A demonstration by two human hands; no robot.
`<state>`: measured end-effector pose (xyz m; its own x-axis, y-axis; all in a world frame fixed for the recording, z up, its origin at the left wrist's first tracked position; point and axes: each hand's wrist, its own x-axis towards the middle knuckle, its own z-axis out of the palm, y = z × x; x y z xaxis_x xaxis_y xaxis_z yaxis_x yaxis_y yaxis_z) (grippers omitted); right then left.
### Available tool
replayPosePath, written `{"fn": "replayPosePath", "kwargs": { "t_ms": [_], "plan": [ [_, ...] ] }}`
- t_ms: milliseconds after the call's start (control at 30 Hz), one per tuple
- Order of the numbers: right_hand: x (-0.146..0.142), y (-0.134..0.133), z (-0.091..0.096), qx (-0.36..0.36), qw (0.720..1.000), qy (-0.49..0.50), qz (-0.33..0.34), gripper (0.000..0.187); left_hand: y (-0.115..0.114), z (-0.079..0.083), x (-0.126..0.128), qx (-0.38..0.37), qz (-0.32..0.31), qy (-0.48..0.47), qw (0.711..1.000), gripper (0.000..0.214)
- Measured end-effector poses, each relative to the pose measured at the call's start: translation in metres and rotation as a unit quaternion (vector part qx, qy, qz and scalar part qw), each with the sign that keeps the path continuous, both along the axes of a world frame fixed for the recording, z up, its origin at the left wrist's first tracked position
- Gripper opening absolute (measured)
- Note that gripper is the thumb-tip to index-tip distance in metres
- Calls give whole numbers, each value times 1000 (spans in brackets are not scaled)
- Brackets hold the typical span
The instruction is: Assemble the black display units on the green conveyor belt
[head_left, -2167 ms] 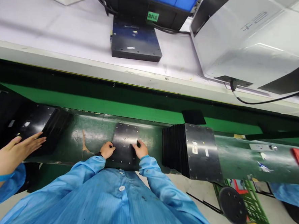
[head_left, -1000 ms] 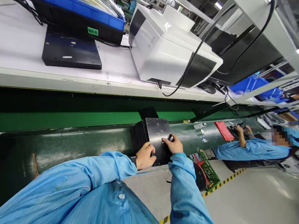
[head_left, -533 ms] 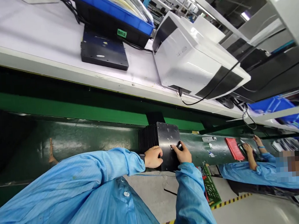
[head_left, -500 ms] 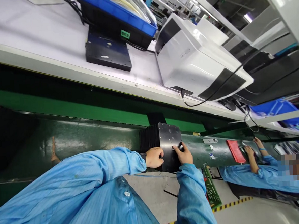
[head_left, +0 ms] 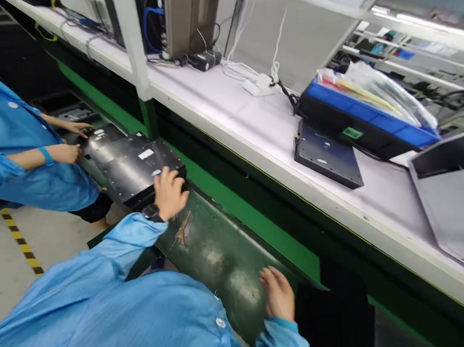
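Observation:
My left hand (head_left: 170, 194), a dark watch on its wrist, has its fingers spread at the near edge of a black metal case (head_left: 137, 171). Its fingertips overlap the case's edge; firm contact is hard to judge. White labels and small screws mark the case's top. My right hand (head_left: 279, 292) hovers over the green work surface (head_left: 217, 263), fingers loosely bent and nothing visible in them. Just right of it is a dark black stack (head_left: 335, 314), its details lost in shadow.
At the left, a co-worker in blue (head_left: 26, 149) has both hands at the cases' far end. A white shelf (head_left: 229, 121) runs alongside, bearing a flat black box (head_left: 327, 154), a blue bin (head_left: 369, 107) of plastic bags and a white power strip (head_left: 261, 84). A post (head_left: 132, 48) rises from it.
The view has swung left. My hands have left the black stack and moved apart, the left one over to the black metal cases. A different co-worker is now in view.

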<state>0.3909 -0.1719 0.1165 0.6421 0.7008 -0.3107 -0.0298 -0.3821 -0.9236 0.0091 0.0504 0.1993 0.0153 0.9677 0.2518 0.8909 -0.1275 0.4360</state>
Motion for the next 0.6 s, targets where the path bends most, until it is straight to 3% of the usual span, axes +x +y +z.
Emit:
{"fn": "replayPosePath", "kwargs": {
  "t_ms": [33, 100, 167, 267, 367, 467, 533, 600],
  "plan": [
    [-27, 28, -6, -8, 998, 34, 58, 53, 3, 1, -34, -27, 49, 35, 998, 54],
    [-82, 78, -13, -26, 981, 82, 171, 56, 0, -1, -83, -86, 83, 87, 989, 68],
    [-140, 120, -14, -39, 952, 120, 278, 57, -12, -6, -104, -114, 63, 114, 985, 70],
    [-226, 169, -8, -32, 896, 211, 390, 62, -44, -8, -95, -105, 24, 102, 989, 61],
    [-292, 198, 0, 10, 862, 309, 403, 64, -77, -2, -66, -99, -25, 20, 995, 50],
    [-307, 202, 5, 48, 874, 306, 374, 58, -98, 2, -39, -109, -22, -112, 987, 38],
    [-280, 194, 5, 50, 884, 273, 375, 52, -105, 3, -27, -107, 4, -193, 975, 29],
    [-236, 181, 4, 50, 877, 231, 418, 48, -107, 3, -17, -104, 23, -256, 961, 20]
  ]
}}
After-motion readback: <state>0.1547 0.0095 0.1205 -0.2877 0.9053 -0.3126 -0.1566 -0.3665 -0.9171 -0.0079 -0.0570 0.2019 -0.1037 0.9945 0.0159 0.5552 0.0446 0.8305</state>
